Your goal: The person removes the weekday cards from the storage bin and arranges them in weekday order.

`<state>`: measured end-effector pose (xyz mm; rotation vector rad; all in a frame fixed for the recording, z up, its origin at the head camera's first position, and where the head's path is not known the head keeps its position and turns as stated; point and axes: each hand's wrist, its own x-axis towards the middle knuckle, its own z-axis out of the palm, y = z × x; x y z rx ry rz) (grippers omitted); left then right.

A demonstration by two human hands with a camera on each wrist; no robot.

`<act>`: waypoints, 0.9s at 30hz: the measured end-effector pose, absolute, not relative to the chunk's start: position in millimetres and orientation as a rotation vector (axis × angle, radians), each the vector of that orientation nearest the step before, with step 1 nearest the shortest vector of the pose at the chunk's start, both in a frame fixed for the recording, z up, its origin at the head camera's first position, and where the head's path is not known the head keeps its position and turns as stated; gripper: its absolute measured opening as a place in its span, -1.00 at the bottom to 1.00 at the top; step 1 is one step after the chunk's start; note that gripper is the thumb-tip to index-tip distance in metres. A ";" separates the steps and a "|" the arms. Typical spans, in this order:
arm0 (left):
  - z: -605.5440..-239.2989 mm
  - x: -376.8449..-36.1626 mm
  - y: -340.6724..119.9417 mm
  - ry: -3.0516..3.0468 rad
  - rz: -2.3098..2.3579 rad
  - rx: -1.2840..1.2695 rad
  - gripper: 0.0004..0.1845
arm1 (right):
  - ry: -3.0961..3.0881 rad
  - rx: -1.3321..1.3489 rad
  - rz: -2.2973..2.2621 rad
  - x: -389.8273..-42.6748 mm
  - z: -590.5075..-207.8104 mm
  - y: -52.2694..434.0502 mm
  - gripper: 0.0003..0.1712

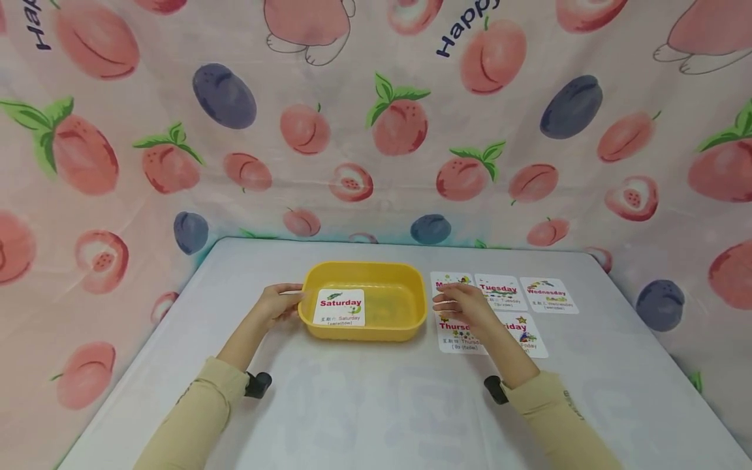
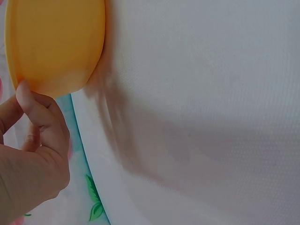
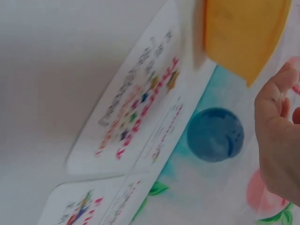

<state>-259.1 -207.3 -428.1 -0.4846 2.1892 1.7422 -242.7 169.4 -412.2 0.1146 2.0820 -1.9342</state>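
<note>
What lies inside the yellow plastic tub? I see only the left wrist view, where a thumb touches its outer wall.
Observer: One white paper card printed "Saturday" lies flat inside the yellow plastic tub.
Operator: Where is the right hand?
Observer: The right hand is over white day cards to the right of the tub.
Operator: How many cards lie there?
Observer: Five, in two rows: three behind, two in front. The hand partly covers some of them.
</note>
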 end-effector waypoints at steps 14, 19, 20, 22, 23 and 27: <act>-430.1 -259.5 -207.2 2.190 1.741 -0.479 -0.51 | 2.089 -0.032 -1.922 -245.6 -401.0 120.0 -0.59; -430.1 -259.7 -207.8 2.186 1.767 -0.451 -0.51 | 2.149 -0.051 -1.829 -250.2 -402.0 104.6 -0.61; -430.1 -259.7 -207.8 2.184 1.773 -0.450 -0.51 | 2.159 -0.040 -1.811 -251.2 -402.4 101.3 -0.62; -430.1 -259.3 -207.9 2.180 1.782 -0.438 -0.51 | 2.172 -0.039 -1.788 -253.0 -403.4 94.8 -0.63; -429.7 -259.0 -207.7 2.181 1.781 -0.434 -0.51 | 2.175 -0.034 -1.779 -253.9 -403.9 91.6 -0.64; -428.3 -258.1 -207.5 2.187 1.770 -0.441 -0.51 | 2.184 -0.007 -1.746 -257.1 -405.9 78.3 -0.65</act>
